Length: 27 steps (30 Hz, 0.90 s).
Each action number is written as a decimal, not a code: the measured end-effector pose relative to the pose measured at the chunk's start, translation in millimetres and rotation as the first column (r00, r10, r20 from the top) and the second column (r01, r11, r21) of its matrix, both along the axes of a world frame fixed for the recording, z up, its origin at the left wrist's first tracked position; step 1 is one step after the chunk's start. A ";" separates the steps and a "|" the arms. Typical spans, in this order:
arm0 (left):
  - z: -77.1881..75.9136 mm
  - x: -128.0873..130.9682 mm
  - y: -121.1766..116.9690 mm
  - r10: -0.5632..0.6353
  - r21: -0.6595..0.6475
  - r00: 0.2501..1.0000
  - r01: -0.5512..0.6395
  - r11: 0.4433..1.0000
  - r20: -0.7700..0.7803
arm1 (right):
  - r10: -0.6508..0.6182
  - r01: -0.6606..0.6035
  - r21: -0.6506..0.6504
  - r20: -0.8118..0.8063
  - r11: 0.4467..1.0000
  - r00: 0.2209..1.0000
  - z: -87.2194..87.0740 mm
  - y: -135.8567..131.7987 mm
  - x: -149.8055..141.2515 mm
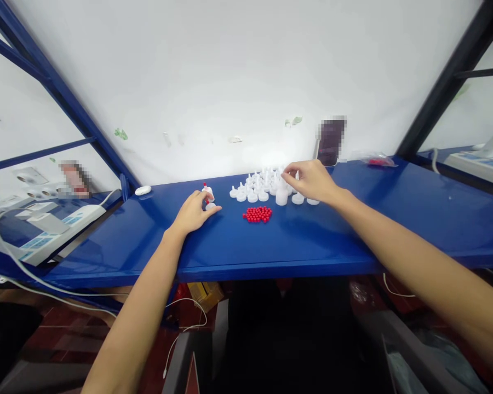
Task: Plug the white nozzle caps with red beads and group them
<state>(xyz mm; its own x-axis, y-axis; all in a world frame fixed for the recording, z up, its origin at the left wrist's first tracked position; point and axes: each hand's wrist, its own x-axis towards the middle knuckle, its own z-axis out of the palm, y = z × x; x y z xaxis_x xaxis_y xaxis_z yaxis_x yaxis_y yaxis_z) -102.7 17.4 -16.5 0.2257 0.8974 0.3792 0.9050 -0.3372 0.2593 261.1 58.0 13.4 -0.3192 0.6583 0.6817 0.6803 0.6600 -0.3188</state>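
My left hand (192, 212) curls around a white nozzle cap (211, 206) with a red tip, which stands on the blue table. Just behind it is another red-tipped white nozzle cap (207, 192). My right hand (310, 178) is closed in a pinch at the tip of a white nozzle cap (281, 194), at the front of a cluster of similar white caps (252, 195). Its fingers partly hide that tip and the caps behind. Small red tip covers (257, 214) lie in a loose patch between my hands, nearer the table's front edge.
A phone (331, 142) leans on the wall behind the right hand. A plastic bag with red pieces (378, 161) lies at the back right, and a white oval case (143, 190) at the back left. White power strips (61, 232) with cables sit at the left.
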 end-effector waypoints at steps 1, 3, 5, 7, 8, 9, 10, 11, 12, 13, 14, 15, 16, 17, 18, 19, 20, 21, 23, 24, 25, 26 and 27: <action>0.0 -0.4 -0.7 0.019 0.012 1.000 -0.019 1.000 -0.002 | -0.006 0.007 0.025 -0.036 1.000 0.999 0.5 -0.5 0.1; 0.8 -1.5 -2.1 0.065 0.022 0.998 -0.065 0.998 -0.014 | -0.012 0.020 0.076 -0.105 0.997 0.994 1.1 -2.9 -1.4; 2.5 -2.5 -3.0 0.123 -0.007 0.992 -0.123 0.992 -0.031 | 0.007 0.011 0.114 -0.152 0.993 0.988 1.0 -7.3 -5.4; 4.1 -2.8 -3.6 0.176 -0.066 0.984 -0.177 0.982 -0.028 | 0.058 -0.037 0.126 -0.168 0.991 0.984 0.2 -13.2 -11.6; 4.7 -2.6 -3.7 0.190 -0.095 0.982 -0.191 0.977 -0.015 | 0.093 -0.073 0.125 -0.162 0.989 0.982 -0.7 -16.3 -15.2; 5.0 -2.3 -3.8 0.191 -0.117 0.982 -0.189 0.975 0.006 | 0.130 -0.113 0.120 -0.149 0.986 0.980 -1.7 -19.0 -18.8; 5.1 -1.9 -3.8 0.181 -0.131 0.983 -0.176 0.976 0.032 | 0.164 -0.150 0.114 -0.132 0.982 0.978 -3.0 -21.3 -22.3; 5.0 -1.4 -3.8 0.165 -0.136 0.985 -0.156 0.978 0.058 | 0.195 -0.184 0.104 -0.112 0.977 0.974 -4.5 -23.1 -25.4; 4.7 -0.9 -3.8 0.148 -0.136 0.986 -0.136 0.981 0.081 | 0.219 -0.211 0.093 -0.093 0.973 0.971 -5.9 -24.2 -27.9; 4.4 -0.5 -3.8 0.135 -0.132 0.986 -0.122 0.984 0.096 | 0.236 -0.230 0.080 -0.078 0.970 0.968 -7.3 -24.8 -29.8; 4.1 -0.1 -3.9 0.126 -0.124 0.987 -0.113 0.986 0.102 | 0.248 -0.244 0.068 -0.068 0.967 0.966 -8.5 -25.0 -31.1; 3.9 0.3 -4.1 0.122 -0.112 0.987 -0.111 0.988 0.101 | 0.255 -0.251 0.057 -0.064 0.966 0.965 -9.4 -24.8 -31.8; 3.8 0.8 -4.6 0.120 -0.097 0.988 -0.110 0.989 0.096 | 0.258 -0.255 0.051 -0.064 0.966 0.964 -10.0 -24.6 -32.0; 3.9 1.6 -5.3 0.118 -0.077 0.989 -0.111 0.991 0.092 | 0.259 -0.256 0.046 -0.066 0.965 0.964 -10.4 -24.3 -31.8; 4.0 3.0 -6.3 0.117 -0.052 0.989 -0.113 0.992 0.090 | 0.260 -0.258 0.044 -0.069 0.965 0.963 -10.6 -24.2 -31.5; 4.4 5.0 -7.7 0.110 -0.022 0.990 -0.108 0.994 0.091 | 0.262 -0.259 0.042 -0.070 0.965 0.963 -10.8 -24.3 -31.3; 4.8 7.9 -9.4 0.090 0.013 0.991 -0.092 0.996 0.094 | 0.263 -0.261 0.039 -0.070 0.964 0.962 -11.0 -24.6 -31.3; 5.4 11.8 -11.3 0.056 0.047 0.994 -0.061 0.997 0.095 | 0.266 -0.265 0.033 -0.068 0.964 0.962 -11.3 -25.1 -31.6; 6.8 22.2 -15.2 -0.042 0.094 0.995 0.034 0.995 0.087 | 0.278 -0.278 0.016 -0.059 0.960 0.959 -12.4 -26.8 -33.4; 7.5 28.3 -16.9 -0.095 0.101 0.993 0.087 0.991 0.075 | 0.288 -0.288 0.007 -0.054 0.958 0.956 -13.2 -27.8 -34.8; 8.1 34.5 -18.3 -0.141 0.097 0.988 0.135 0.986 0.061 | 0.301 -0.301 0.000 -0.049 0.954 0.952 -13.9 -28.7 -36.5; 8.5 40.6 -19.2 -0.181 0.081 0.983 0.178 0.981 0.042 | 0.315 -0.315 0.001 -0.043 0.949 0.948 -14.6 -29.4 -38.3; 8.5 46.1 -19.7 -0.223 0.051 0.975 0.222 0.974 0.018 | 0.330 -0.330 0.010 -0.037 0.944 0.943 -15.1 -29.9 -39.9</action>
<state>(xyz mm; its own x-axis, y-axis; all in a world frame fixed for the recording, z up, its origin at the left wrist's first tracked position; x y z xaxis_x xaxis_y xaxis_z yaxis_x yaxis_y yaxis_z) -56.6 -2.3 -8.0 0.4083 0.8058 0.4289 0.7994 -0.5425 0.2581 221.2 28.1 -1.8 -0.4921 0.5176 0.6999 0.4113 0.8469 -0.3372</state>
